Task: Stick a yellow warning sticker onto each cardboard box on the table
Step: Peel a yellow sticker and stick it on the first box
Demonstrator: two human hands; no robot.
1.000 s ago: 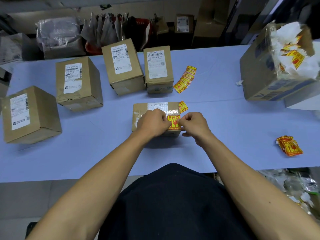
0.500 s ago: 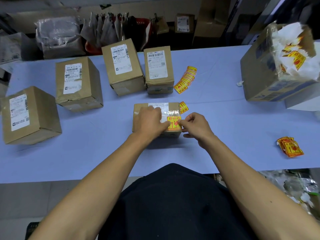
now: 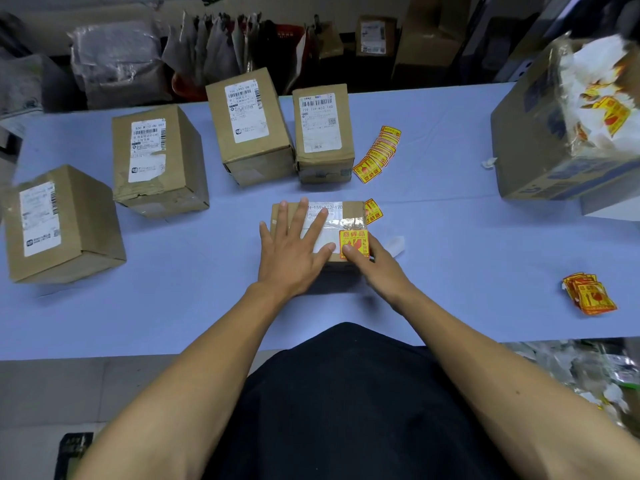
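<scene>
Pressing flat with spread fingers, the left hand (image 3: 294,251) rests on the cardboard box (image 3: 287,211) while the right hand (image 3: 374,268), its grip loosely curled, thumbs the yellow warning sticker (image 3: 355,241) at the box's 4 o'clock corner.

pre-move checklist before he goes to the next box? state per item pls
1. Yellow warning sticker lies flat on the small brown cardboard box: ok.
2. Left hand rests flat on that box, steadying it: ok.
3. Right hand thumb presses the sticker's lower edge: ok.
4. Sticker edges fully bonded: cannot tell.
5. Fanned stack of yellow stickers lying on the blue table: ok.
6. Four upright cardboard boxes behind, e.g. nearest, stickered: not ok.
</scene>
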